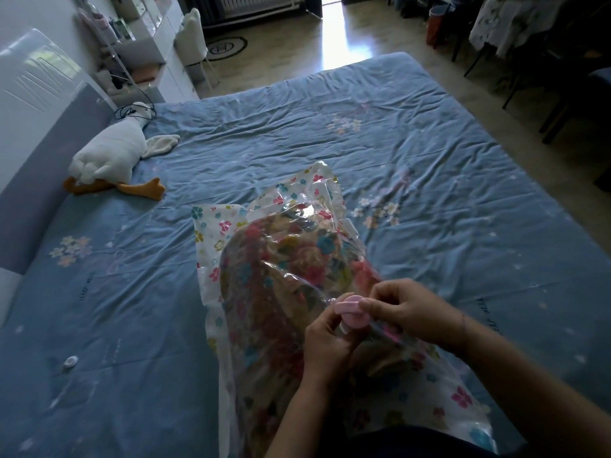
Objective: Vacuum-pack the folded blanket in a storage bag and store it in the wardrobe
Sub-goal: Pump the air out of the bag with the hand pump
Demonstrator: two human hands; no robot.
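- Left grip (325,338): fingers curled, the near edge of the pink valve (352,314) pinched. Right grip (406,312): thumb and fingertips closed on the far side of the same valve. Nothing else is held by either.
- Head view, task's thing: the storage bag (291,209) is laid lengthwise on the bed (429,153), its near end at the person's lap. The folded blanket (264,279) is seen inside through the clear film, under and beyond the valve.
- The bag is noted as puffed and loosely creased; the air is judged not yet drawn out.
- Risk: if the valve cap is seated crooked or left loose, air would be let back in and the pack would swell.
- Risk: with the valve braced only by a pinch, the film around it could be twisted or torn by a hard turn.
- Risk: the bag's mouth seal cannot be made out; if a gap is left there, no vacuum would be kept.
- A small white piece (70,361) lies well apart on the sheet; it cannot be identified. If needed for sealing, it could be overlooked.
- No wardrobe is seen.
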